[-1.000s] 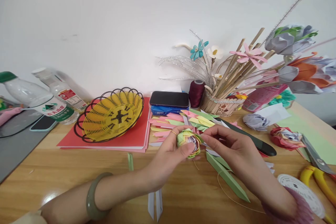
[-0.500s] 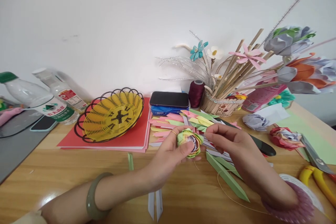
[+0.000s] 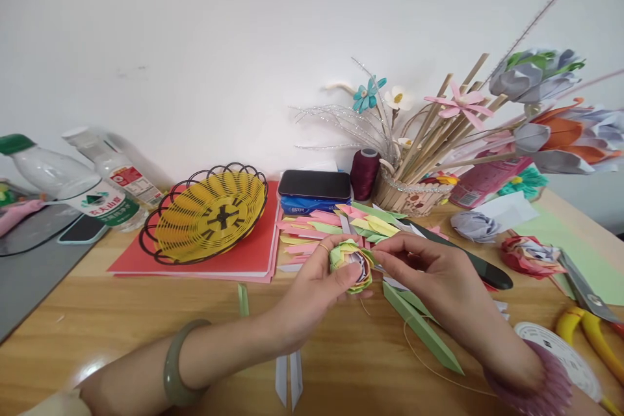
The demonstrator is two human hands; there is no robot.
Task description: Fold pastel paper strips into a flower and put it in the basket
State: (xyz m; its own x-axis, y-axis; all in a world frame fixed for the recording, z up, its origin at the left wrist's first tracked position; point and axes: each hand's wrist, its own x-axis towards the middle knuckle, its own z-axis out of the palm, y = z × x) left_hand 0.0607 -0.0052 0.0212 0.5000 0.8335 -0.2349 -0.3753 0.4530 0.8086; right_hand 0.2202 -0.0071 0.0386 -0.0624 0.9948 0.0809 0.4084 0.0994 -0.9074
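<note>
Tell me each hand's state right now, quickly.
Left hand: closed, holding the round green-and-yellow folded-paper flower.
Right hand: pinched closed at its edge; grip unclear.

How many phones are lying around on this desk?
2 that I can see: one phone lies on a blue packet, near the wall; the other phone lies at the left, by the green-capped bottle. More could be hidden.

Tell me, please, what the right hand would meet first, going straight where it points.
The right hand would likely first meet the paper flower in the left hand; depth there is unclear.
</note>
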